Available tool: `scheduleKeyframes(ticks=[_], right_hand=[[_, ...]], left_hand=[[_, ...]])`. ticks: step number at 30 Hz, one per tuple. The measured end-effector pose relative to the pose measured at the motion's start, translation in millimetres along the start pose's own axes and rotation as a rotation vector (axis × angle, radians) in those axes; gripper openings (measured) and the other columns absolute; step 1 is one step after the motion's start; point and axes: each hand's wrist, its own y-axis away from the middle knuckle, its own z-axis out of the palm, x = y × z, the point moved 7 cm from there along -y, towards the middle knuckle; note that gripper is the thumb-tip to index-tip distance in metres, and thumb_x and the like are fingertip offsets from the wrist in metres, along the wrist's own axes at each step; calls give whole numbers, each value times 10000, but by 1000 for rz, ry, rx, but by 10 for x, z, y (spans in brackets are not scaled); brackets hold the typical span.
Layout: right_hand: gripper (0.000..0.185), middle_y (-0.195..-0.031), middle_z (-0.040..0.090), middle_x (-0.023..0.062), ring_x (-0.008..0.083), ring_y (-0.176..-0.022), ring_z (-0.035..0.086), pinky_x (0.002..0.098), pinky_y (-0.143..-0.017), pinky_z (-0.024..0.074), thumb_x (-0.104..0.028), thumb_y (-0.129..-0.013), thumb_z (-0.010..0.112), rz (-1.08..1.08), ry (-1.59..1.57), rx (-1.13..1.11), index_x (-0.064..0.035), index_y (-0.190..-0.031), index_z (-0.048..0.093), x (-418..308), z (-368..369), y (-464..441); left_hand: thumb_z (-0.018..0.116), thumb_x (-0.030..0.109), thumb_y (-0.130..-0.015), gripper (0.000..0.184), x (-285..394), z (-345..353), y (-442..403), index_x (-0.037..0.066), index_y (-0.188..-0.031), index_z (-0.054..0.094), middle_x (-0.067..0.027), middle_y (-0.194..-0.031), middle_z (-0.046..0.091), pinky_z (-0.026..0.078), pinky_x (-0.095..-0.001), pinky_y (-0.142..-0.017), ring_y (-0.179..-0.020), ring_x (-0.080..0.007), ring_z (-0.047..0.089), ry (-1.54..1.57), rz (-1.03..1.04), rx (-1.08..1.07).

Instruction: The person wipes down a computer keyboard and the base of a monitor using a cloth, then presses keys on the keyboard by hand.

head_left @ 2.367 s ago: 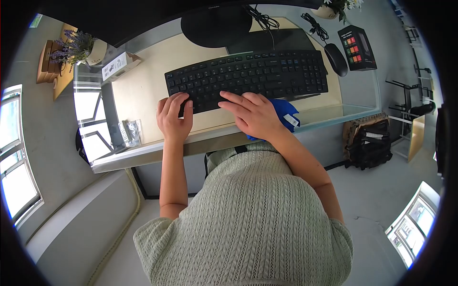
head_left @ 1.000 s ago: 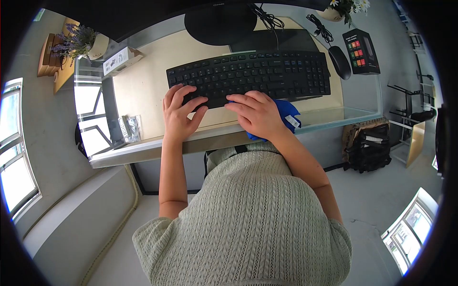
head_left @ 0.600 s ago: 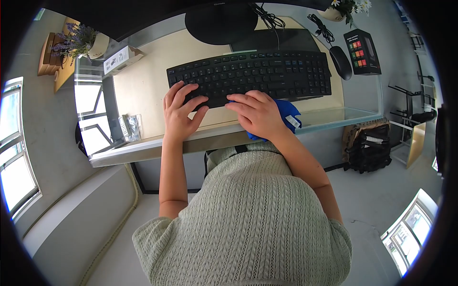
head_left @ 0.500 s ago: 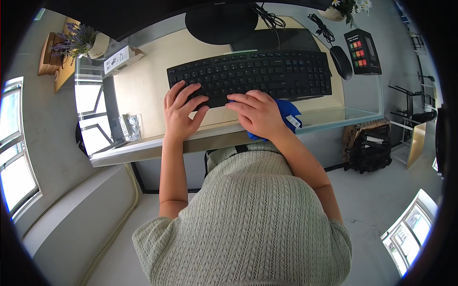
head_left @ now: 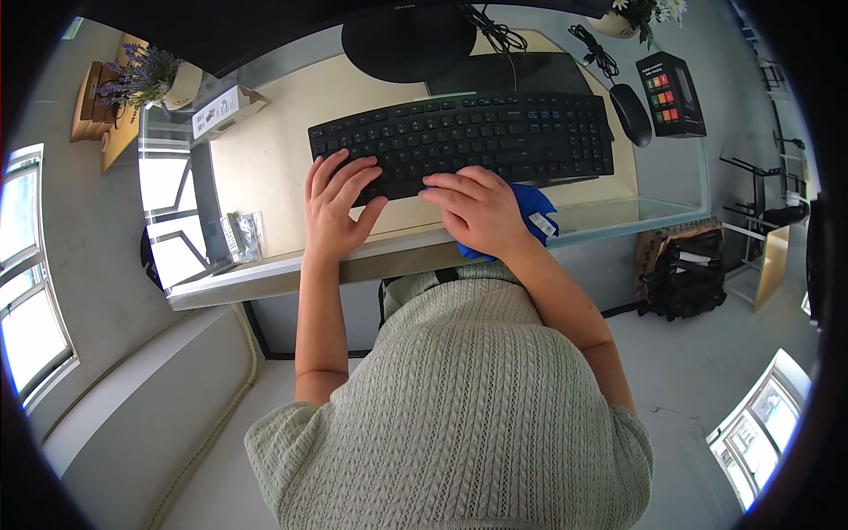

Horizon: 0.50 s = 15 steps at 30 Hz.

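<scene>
A black keyboard point(head_left: 468, 137) lies on the desk at a slight slant. My left hand point(head_left: 331, 208) rests at its front left corner, with fingers stretched apart over the keys and the thumb pointing right along the front edge. Over the middle of the front edge, my right hand point(head_left: 477, 212) curls its fingers down on a bunched blue cloth point(head_left: 534, 210). The cloth shows beyond the right side of the palm and below it, with a white label at its edge. How much of it lies beneath the fingers is hidden.
Behind the keyboard stands a monitor base point(head_left: 406, 44), with a bundled cable point(head_left: 499, 35) beside it. To the right are a black mouse point(head_left: 630, 115) and a black box point(head_left: 671, 95). A white box point(head_left: 225, 112) and a small plastic packet point(head_left: 243, 237) lie left.
The fingers of my left hand have shifted slightly over the keys. My right hand and the blue cloth stay almost where they were.
</scene>
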Motion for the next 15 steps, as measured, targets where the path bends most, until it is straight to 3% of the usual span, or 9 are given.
scheduleKeyframes(ticks=[15], right_hand=[[322,-1117,681,-37,191,-880,599,327,-749,528,-58,-726,659,14,30,49,-148,-1031,707,22,-10,0]], left_hand=[[783,262,-765,357,-1,5,-10,133,-1086,693,0,-1203,677,321,-501,-1122,-1267,-292,520,11,-5,-10]])
